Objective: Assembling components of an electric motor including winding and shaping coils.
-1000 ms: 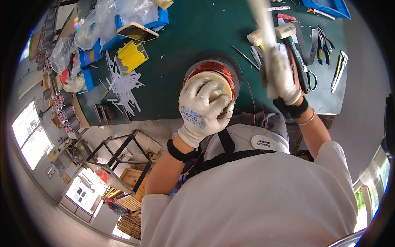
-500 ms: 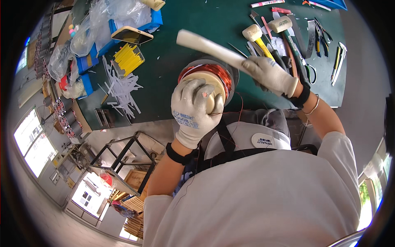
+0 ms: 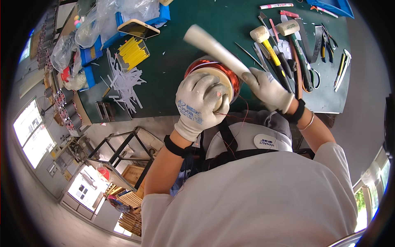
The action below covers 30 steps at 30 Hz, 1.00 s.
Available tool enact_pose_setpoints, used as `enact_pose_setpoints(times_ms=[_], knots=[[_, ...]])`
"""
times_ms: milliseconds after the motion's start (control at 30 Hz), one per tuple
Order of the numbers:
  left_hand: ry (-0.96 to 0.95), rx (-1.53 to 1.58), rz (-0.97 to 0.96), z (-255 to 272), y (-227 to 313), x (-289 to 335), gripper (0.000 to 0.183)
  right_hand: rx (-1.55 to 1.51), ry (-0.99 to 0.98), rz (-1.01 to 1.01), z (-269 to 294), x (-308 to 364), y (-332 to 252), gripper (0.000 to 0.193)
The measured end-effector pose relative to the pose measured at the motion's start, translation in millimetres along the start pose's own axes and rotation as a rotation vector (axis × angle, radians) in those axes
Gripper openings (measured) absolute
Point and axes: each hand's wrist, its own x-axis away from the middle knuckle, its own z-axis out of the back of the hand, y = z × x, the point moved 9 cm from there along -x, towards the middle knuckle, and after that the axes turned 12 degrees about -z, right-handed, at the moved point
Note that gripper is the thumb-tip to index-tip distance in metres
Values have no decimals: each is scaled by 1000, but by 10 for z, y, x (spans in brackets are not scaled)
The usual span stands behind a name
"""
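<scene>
A second ago the right hand (image 3: 269, 91) had the white bar (image 3: 214, 49) raised almost upright off to the right of the winding, in front of the mallets; now the bar slants leftward across the upper right side of the copper-wire coil (image 3: 235, 85), much as it did half a second ago. The bar is thus back at the winding, and its blurred far end suggests a stroke in motion; whether it touches the wire cannot be told. The right fingers are wrapped round its near end. The left hand (image 3: 199, 102) has kept its place, fingers bent over the cream flange (image 3: 222, 77) and gripping it, apparently to steady the coil against the bar. The coil sits at the near edge of the worktop (image 3: 222, 16), in front of the person's body, with a thin loose wire (image 3: 247, 108) trailing from its right side; what supports it underneath is hidden. To the right lie the yellow-handled mallet (image 3: 259, 33) and green-handled mallet (image 3: 289, 27), both out of hand.
</scene>
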Motion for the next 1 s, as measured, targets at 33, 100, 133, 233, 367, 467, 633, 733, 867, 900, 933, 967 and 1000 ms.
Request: enact_pose_setpoints(times_ms=[33,100,133,233,367,467,633,733,867,900,933,967,1000], knots=[[4,-28,36,32,-21,40,23,-244,-298,-309,-96,-39,61,49],[8,-88,108,52,21,74,24,-474,-580,-594,-216,79,236,46],[9,-89,107,17,44,84,24,-460,-565,-559,-180,6,345,45],[89,-198,269,-2,69,74,26,-1021,-86,-671,-61,159,796,43],[171,-313,439,16,82,169,31,-331,-174,-378,-339,328,175,43],[149,-314,438,45,139,173,37,-640,-353,-569,-158,121,375,48],[203,-321,450,-7,124,149,40,-731,-62,-414,-271,335,376,48],[167,-249,313,39,90,215,39,-531,-555,-566,-249,297,-6,45],[150,-157,161,93,121,121,29,-951,-45,-548,288,-42,524,49],[146,-121,117,74,89,107,25,-947,-45,-542,144,39,472,49],[146,-124,115,86,29,119,25,-417,-29,-353,50,154,179,48],[118,-67,48,70,-2,108,25,115,-4,-163,-30,220,-79,46],[83,-10,-11,108,3,153,24,-159,-318,-341,-131,205,-35,43]])
